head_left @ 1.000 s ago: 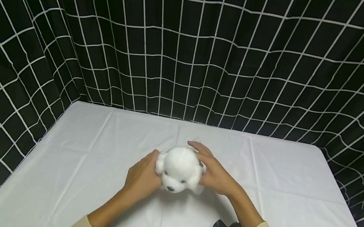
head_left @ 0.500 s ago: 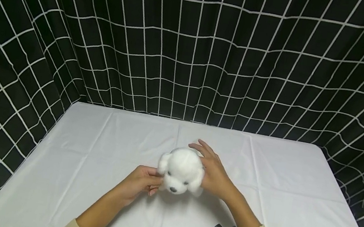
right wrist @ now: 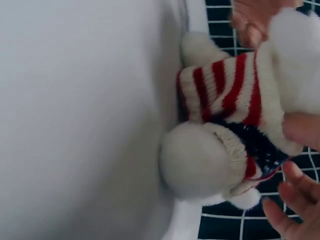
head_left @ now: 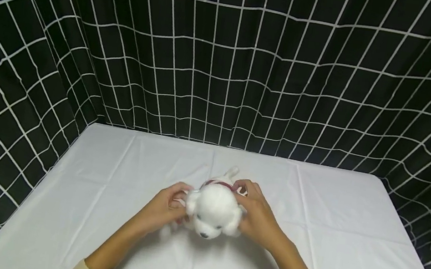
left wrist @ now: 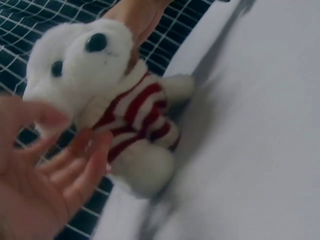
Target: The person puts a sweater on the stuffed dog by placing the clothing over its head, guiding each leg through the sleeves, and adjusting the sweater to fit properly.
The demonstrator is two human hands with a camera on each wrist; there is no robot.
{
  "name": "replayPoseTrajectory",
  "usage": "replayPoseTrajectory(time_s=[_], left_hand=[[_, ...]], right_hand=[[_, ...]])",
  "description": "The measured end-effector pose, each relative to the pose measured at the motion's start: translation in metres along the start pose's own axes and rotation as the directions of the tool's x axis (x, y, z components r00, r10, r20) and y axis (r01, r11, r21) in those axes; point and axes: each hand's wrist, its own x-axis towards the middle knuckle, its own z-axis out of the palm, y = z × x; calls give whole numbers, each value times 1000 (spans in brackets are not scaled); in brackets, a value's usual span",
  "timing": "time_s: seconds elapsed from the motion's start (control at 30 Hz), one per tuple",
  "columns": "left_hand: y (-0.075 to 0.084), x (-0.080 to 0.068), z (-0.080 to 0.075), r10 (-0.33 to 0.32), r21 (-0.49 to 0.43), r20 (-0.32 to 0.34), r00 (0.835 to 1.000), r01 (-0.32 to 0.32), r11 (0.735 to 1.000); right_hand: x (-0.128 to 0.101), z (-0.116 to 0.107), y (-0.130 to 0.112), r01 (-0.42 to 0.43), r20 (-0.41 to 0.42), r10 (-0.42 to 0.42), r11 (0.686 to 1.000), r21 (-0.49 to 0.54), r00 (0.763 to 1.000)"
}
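Plush dog (head_left: 213,212) stands mid-table (head_left: 351,227) between both hands, head toward the person, body running away toward the curtain (head_left: 225,62). Left hand (head_left: 165,208) touches its side with loosely spread fingers; right hand (head_left: 257,216) curls round the other flank. White fur, red-striped sweater with a navy patch.

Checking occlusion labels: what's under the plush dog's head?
Under the plush dog's head: a red-and-white striped sweater with a dark patch, and white paws on the white tablecloth. From the head view, the head covers most of the body.
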Motion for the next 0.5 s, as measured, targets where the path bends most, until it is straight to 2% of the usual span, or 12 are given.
replayPoseTrajectory(time_s=[0.1, 0.2, 0.27, 0.37, 0.43, 0.5], left_hand=[[7, -1, -2, 150, 91, 30, 988, -152, 984], [13, 3, 4, 258, 210, 66, 964, -266, 941], [15, 6, 10, 291, 269, 50, 955, -293, 917], [14, 11, 19, 320, 314, -14, 947, -300, 901], [13, 12, 24, 343, 331, -60, 937, -306, 893], [13, 12, 27, 375, 344, -91, 922, -325, 881]], right_hand=[[-4, -2, 0, -29, 13, 29, 999, 44, 1000], [-5, -5, -1, -89, 30, 86, 989, 120, 996], [-5, -6, -2, -128, 27, 125, 978, 167, 992], [-4, -7, -3, -192, 11, 194, 961, 198, 981], [-4, -9, -4, -253, 12, 257, 941, 224, 966], [-4, -11, -3, -331, 34, 334, 907, 262, 942]])
